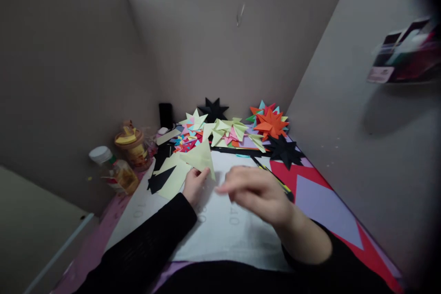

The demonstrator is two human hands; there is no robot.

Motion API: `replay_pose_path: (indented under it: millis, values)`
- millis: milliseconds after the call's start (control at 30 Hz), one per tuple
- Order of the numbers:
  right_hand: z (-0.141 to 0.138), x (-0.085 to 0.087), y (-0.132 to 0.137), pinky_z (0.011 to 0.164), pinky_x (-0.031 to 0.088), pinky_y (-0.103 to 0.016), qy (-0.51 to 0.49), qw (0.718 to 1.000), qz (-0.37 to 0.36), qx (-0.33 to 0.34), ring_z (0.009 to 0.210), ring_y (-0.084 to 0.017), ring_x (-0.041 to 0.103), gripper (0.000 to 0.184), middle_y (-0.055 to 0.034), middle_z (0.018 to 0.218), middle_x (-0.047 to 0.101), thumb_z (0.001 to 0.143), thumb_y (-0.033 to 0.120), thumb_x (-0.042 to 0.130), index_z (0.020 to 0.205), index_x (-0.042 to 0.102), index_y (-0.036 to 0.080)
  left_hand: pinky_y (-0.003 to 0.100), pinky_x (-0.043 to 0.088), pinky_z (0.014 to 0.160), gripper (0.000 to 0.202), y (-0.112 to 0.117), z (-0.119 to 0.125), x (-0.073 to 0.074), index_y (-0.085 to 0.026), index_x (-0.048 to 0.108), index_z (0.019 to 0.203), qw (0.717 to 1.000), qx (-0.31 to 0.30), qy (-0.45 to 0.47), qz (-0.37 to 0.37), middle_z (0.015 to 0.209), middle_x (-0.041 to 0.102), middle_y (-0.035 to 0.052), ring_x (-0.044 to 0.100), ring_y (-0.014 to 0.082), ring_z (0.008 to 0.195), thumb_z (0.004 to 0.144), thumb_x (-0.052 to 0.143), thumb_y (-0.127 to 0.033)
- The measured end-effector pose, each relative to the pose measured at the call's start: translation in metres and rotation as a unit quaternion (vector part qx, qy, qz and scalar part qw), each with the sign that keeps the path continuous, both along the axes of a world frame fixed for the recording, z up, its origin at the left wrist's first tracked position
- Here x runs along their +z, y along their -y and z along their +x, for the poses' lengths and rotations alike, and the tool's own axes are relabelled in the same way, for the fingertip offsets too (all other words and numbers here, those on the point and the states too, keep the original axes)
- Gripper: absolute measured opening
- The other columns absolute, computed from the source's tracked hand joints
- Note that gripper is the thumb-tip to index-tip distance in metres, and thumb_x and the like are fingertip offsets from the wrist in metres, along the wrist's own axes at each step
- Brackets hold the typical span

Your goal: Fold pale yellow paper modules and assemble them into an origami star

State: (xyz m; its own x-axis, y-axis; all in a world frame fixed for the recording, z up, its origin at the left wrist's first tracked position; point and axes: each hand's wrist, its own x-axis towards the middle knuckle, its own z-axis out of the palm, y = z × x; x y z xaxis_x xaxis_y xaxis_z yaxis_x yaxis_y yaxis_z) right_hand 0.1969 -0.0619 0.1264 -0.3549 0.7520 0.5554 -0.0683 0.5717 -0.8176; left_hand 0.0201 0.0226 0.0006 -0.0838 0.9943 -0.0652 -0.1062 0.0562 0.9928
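My left hand [196, 186] pinches the lower edge of a pale yellow-green piece of folded paper [200, 157] between thumb and fingers. The paper has pointed corners and stands tilted above the white mat [210, 234]. My right hand [257, 193] hovers to the right of it, apart from the paper and slightly blurred. Its fingers are loosely bent, the index finger points left, and nothing shows in them. Left of my left hand lie flat pale green sheets [174, 186] and a black paper piece [161, 180].
Folded stars stand at the back: black [213, 109], orange [271, 124] and another black one [285, 150]. Pale green folded pieces [222, 131] lie between them. A white-capped bottle [115, 172] and a brown cup [132, 147] stand left. Red [315, 174] and lilac [325, 209] sheets lie right. Grey partitions enclose the desk.
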Motion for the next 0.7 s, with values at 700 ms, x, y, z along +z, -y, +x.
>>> replay_pose_path:
  millis: [700]
  values:
    - [-0.012, -0.155, -0.068, 0.037, 0.024, -0.02, -0.041, 0.951, -0.287, -0.105, 0.038, -0.007, 0.036, 0.017, 0.0057, 0.052, 0.051, 0.071, 0.035, 0.057, 0.072, 0.053, 0.018, 0.023, 0.038, 0.056, 0.027, 0.017, 0.022, -0.016, -0.011, 0.062, 0.074, 0.995, -0.043, -0.02, 0.085, 0.064, 0.06, 0.0021, 0.053, 0.0135, 0.06, 0.066, 0.067, -0.036]
